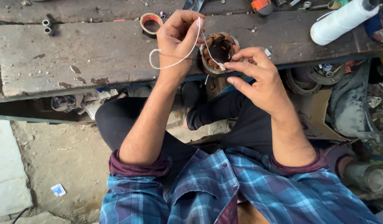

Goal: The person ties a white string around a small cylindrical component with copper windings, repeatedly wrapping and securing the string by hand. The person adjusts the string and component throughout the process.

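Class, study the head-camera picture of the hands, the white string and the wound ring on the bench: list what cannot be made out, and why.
- Left hand: how its fingertips grip the white string; curled fingers hide it.
- Wound ring: its near side; the right hand covers it.
- White spool: its far end; cut off by the top edge.
- Small bits on the wooden bench: too small to identify.

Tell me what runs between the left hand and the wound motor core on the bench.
In the head view, a white cord spans from the left hand down to the motor core, where the right hand pinches it at the rim.
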